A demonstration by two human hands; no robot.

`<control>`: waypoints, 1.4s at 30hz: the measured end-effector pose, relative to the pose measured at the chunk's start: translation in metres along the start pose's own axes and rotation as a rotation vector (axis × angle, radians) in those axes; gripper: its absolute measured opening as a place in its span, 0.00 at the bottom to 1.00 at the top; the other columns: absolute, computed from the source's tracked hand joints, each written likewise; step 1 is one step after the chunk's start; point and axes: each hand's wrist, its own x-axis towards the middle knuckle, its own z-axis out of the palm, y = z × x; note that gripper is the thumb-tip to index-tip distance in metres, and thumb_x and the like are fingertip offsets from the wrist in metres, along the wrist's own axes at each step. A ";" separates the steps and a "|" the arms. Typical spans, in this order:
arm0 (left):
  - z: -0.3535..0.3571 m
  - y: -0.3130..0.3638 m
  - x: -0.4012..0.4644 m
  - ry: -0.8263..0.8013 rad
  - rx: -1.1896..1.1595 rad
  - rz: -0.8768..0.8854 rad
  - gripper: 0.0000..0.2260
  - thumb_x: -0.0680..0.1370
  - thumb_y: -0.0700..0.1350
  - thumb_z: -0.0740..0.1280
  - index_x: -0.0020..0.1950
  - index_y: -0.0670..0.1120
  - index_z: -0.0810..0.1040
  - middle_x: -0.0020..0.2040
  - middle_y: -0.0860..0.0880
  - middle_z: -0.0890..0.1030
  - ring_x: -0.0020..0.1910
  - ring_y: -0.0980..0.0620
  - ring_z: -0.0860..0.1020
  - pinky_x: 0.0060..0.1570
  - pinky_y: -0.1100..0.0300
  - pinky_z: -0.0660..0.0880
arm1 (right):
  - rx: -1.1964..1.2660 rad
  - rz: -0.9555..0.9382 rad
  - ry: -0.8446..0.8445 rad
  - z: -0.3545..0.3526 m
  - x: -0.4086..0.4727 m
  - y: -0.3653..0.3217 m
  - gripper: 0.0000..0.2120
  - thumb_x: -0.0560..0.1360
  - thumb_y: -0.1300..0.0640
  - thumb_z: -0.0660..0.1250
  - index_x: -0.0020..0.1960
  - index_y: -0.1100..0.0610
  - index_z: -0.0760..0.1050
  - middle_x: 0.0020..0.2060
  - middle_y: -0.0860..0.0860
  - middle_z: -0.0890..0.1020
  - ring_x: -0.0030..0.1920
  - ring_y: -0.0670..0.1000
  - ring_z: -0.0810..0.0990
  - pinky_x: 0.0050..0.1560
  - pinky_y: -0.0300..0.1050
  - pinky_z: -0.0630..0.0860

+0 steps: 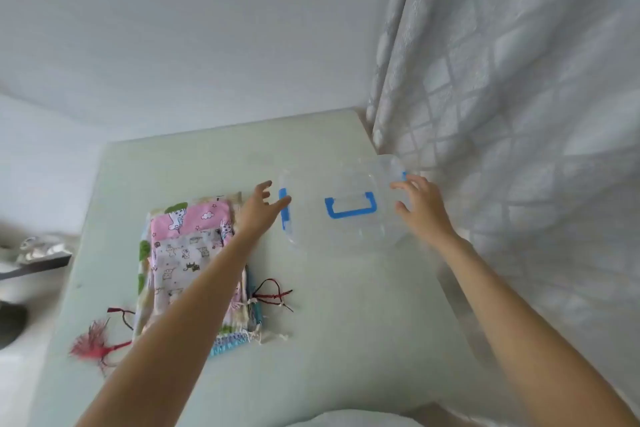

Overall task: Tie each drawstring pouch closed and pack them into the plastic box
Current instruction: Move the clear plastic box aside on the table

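Pale table (329,305), seemingly lidded clear box (346,215)

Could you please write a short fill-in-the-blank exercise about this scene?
1. The box has a handle coloured ____.
2. The pouches lie in a ____ on the table.
3. The left hand and right hand reach for the ____.
4. Right of the table hangs a ____.

Missing words: blue; stack; box; curtain
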 end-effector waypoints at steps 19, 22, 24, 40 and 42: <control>0.002 -0.031 -0.016 0.031 -0.235 -0.141 0.21 0.80 0.38 0.59 0.73 0.47 0.64 0.57 0.47 0.77 0.51 0.49 0.76 0.52 0.53 0.75 | 0.158 0.342 -0.058 0.029 0.028 0.045 0.16 0.78 0.65 0.54 0.65 0.62 0.69 0.55 0.61 0.79 0.54 0.63 0.75 0.50 0.49 0.69; 0.001 -0.032 -0.017 0.047 -0.204 -0.155 0.22 0.81 0.39 0.59 0.74 0.48 0.61 0.61 0.47 0.75 0.55 0.49 0.75 0.56 0.50 0.75 | 0.132 0.224 -0.026 0.029 0.026 0.044 0.16 0.78 0.62 0.56 0.66 0.62 0.68 0.61 0.60 0.74 0.60 0.62 0.71 0.57 0.51 0.68; -0.001 -0.034 -0.017 0.086 -0.116 -0.109 0.23 0.80 0.43 0.61 0.74 0.49 0.62 0.66 0.46 0.72 0.60 0.48 0.74 0.61 0.48 0.73 | 0.140 -0.016 0.087 0.025 0.022 0.031 0.16 0.77 0.56 0.59 0.62 0.62 0.71 0.58 0.57 0.76 0.59 0.58 0.72 0.60 0.49 0.66; 0.000 -0.036 -0.044 -0.055 -0.008 -0.071 0.27 0.80 0.62 0.46 0.73 0.50 0.63 0.69 0.49 0.71 0.68 0.50 0.67 0.67 0.51 0.59 | 0.108 -0.402 -0.208 0.037 -0.017 -0.030 0.10 0.71 0.56 0.72 0.51 0.56 0.77 0.50 0.49 0.78 0.51 0.54 0.75 0.52 0.45 0.68; 0.000 -0.036 -0.044 -0.043 -0.075 -0.076 0.28 0.80 0.61 0.43 0.71 0.48 0.68 0.64 0.48 0.76 0.62 0.51 0.71 0.64 0.52 0.61 | 0.200 -0.380 -0.135 0.024 -0.013 -0.034 0.09 0.72 0.56 0.71 0.51 0.55 0.76 0.49 0.47 0.78 0.51 0.52 0.75 0.52 0.45 0.70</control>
